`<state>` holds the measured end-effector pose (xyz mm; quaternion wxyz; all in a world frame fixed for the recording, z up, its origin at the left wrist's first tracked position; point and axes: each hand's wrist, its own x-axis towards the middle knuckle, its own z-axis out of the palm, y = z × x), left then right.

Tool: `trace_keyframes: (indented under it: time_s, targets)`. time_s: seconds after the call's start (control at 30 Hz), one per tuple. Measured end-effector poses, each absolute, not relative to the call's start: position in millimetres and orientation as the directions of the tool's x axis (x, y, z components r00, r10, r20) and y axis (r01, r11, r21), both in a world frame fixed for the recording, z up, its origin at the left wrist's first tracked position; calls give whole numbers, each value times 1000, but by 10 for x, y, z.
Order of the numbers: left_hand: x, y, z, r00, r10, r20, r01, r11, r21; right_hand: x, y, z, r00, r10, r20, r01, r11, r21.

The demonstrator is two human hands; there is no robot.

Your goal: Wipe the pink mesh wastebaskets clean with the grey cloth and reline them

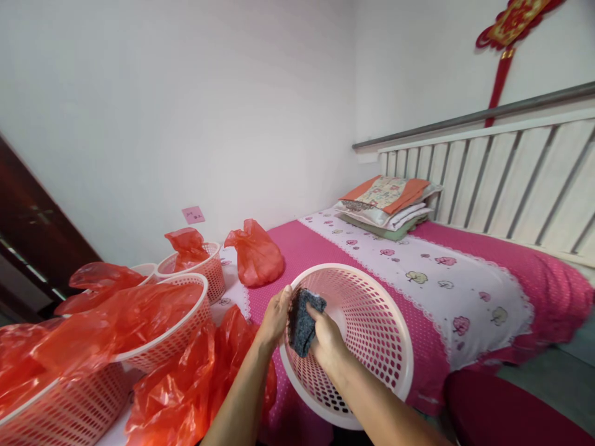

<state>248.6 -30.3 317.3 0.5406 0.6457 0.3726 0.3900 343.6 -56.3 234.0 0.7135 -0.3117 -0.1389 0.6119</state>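
A pink plastic basket (pixel 374 334) with a perforated wall lies tipped on the bed, its mouth facing me. My left hand (pixel 276 316) is closed on the left part of its rim, the fingers partly hidden. Inside the mouth, my right hand (pixel 328 341) grips a dark grey cloth (pixel 304 325), pressing it against the basket's left wall near the rim. Both hands are close together, with the cloth between them. Just left of my left forearm lies a crumpled red plastic bag (pixel 186 384).
Several baskets (pixel 204 316) holding red plastic bags stand at the left. A filled red bag (pixel 255 254) sits near the wall. Folded bedding (pixel 388 201) lies at the bed's far end, beside a white radiator (pixel 493 186). A dark red seat (pixel 511 412) is at lower right.
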Motion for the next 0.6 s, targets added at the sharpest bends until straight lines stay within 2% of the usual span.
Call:
trace_keyframes:
  time_s: [0.07, 0.23, 0.37, 0.43, 0.5, 0.6]
  targets:
    - [2491, -317, 3190, 447, 888, 109, 19, -131, 991, 3413, -688, 2448, 221, 951, -217, -803, 52, -593]
    - [2491, -342, 3246, 457, 874, 165, -4, -183, 983, 3358, -884, 2567, 230, 955, -189, -772, 61, -632]
    - [2454, -316, 3219, 457, 883, 108, -10, -117, 993, 3335, -1003, 2624, 189, 961, -200, -786, 26, -617]
    - [2417, -278, 3187, 445, 892, 78, -4, -85, 996, 3356, -1103, 2659, 167, 975, -146, -756, 32, -653]
    - [2377, -236, 3168, 444, 891, 90, 21, -111, 994, 3422, -1235, 2689, 94, 994, -64, -704, 21, -710]
    - [2346, -201, 3177, 476, 869, 132, 52, -178, 983, 3612, -1448, 2734, -152, 987, -57, -588, -137, -797]
